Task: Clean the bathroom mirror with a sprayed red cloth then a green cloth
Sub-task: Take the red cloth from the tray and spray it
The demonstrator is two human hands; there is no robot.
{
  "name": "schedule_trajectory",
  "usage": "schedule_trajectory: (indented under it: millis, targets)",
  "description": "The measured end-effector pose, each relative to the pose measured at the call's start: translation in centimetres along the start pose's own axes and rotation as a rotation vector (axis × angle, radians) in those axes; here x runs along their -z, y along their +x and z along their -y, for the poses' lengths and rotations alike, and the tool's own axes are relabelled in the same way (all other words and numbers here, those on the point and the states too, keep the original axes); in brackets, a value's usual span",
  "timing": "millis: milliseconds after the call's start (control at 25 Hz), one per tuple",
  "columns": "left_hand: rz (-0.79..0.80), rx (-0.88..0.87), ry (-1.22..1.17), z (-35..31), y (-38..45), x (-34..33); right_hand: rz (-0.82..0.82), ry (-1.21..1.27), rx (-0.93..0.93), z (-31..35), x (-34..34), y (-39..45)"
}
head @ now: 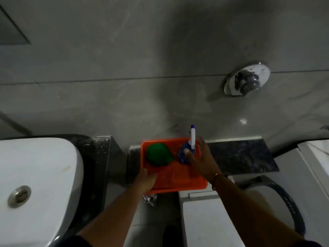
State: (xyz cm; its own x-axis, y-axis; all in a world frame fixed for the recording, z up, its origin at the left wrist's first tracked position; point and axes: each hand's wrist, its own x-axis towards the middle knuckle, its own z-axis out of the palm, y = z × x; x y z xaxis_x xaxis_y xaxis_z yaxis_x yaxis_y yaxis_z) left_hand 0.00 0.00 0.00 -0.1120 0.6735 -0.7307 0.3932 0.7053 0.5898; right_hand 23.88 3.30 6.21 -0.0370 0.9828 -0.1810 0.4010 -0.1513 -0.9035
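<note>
Right hand (201,157) wrapped around blue spray bottle (187,154) in orange tray (178,186); left hand (146,180) on red cloth (165,177), grip unclear; green cloth (158,154) untouched.

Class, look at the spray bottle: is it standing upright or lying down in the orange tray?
Upright. The spray bottle stands in the orange tray, its white nozzle pointing up above the rim, with the right hand wrapped around its blue body.

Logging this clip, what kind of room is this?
Most likely a bathroom: a white sink with a drain, a chrome flush button on grey wall tiles, and a toilet below.
</note>
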Motion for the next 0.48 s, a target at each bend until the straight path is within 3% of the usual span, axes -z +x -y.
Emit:
schedule_trajectory:
  millis: [200, 360, 480]
  targets:
    - [-0.104, 0.030, -0.050, 0.6, 3.1, -4.5, -0.012, 0.085, -0.016, -3.3, -2.0, 3.1]
    - [-0.252, 0.050, 0.111, 0.8, 5.1, -5.9, -0.097, 0.028, 0.027, -3.9, -2.5, 5.2]
    - [-0.234, -0.013, 0.055, 0.6, 5.0, -6.3, -0.137, 0.017, 0.044, -3.9, -2.8, 6.1]
